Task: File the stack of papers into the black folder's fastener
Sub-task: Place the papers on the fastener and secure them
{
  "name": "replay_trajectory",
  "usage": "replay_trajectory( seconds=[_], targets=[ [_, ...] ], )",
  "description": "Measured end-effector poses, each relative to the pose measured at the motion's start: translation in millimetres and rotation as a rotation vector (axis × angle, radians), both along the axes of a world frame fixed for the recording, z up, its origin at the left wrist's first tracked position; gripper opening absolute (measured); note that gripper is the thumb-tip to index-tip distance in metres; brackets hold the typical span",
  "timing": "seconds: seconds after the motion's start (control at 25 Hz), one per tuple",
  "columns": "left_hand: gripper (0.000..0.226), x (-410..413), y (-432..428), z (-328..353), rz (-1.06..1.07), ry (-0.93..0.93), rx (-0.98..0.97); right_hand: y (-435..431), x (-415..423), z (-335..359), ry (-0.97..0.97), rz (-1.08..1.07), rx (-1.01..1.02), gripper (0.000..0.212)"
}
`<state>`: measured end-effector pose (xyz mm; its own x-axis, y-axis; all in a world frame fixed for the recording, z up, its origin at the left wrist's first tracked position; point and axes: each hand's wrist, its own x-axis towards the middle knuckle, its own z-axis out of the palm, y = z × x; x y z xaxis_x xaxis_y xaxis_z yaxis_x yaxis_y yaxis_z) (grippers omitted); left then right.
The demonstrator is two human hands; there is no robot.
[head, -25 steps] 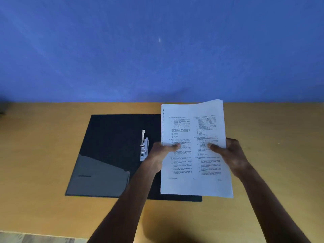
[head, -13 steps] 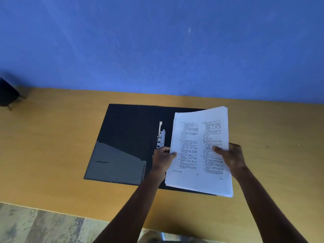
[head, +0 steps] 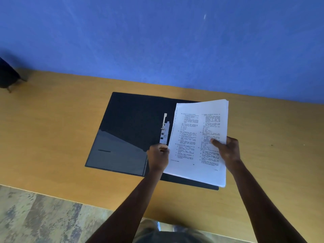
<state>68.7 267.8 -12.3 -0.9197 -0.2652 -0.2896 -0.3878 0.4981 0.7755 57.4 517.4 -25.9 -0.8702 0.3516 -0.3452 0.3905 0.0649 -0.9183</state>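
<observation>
A black folder [head: 133, 120] lies open on the wooden table [head: 52, 137], with a grey inner pocket on its left flap. Its metal fastener [head: 165, 132] sits along the spine, one prong raised. A stack of printed white papers [head: 198, 137] is held tilted over the folder's right half, its left edge close beside the fastener. My left hand [head: 158, 157] grips the stack's lower left edge. My right hand [head: 226, 149] holds the right edge, thumb on the top page. The folder's right half is mostly hidden under the papers.
A blue wall rises behind the table. A dark object [head: 8, 76] stands at the far left of the table. The table's near edge runs diagonally, with patterned floor [head: 43, 216] below it at lower left.
The stack has tilted and come down closer to the folder, its left edge nearing the fastener. My left hand has slid to the stack's left edge. The camera has tipped further down.
</observation>
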Motion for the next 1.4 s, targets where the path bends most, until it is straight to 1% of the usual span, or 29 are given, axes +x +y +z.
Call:
replay_trajectory(
  seconds=[0.4,0.6,0.88,1.08,1.32,1.4],
  targets=[
    [0.013,3,-10,1,0.032,-0.007,-0.045,-14,-12,-12,0.033,0.046,-0.012,0.016],
    [0.016,2,-11,5,0.025,-0.025,-0.065,-18,-14,-14,0.0,0.053,0.002,0.019],
    [0.016,2,-10,2,-0.12,-0.024,-0.219,-20,-11,-20,-0.052,0.053,0.051,0.02],
    [0.033,4,-11,-3,-0.243,0.028,-0.259,-21,-11,-19,-0.063,0.057,0.098,0.021],
    [0.033,2,-10,-6,-0.242,0.028,-0.255,-18,-10,-12,-0.093,0.075,0.147,0.019],
    [0.033,3,-9,-5,-0.247,0.03,-0.277,-9,-18,-4,-0.095,-0.026,0.27,0.032]
  ],
)
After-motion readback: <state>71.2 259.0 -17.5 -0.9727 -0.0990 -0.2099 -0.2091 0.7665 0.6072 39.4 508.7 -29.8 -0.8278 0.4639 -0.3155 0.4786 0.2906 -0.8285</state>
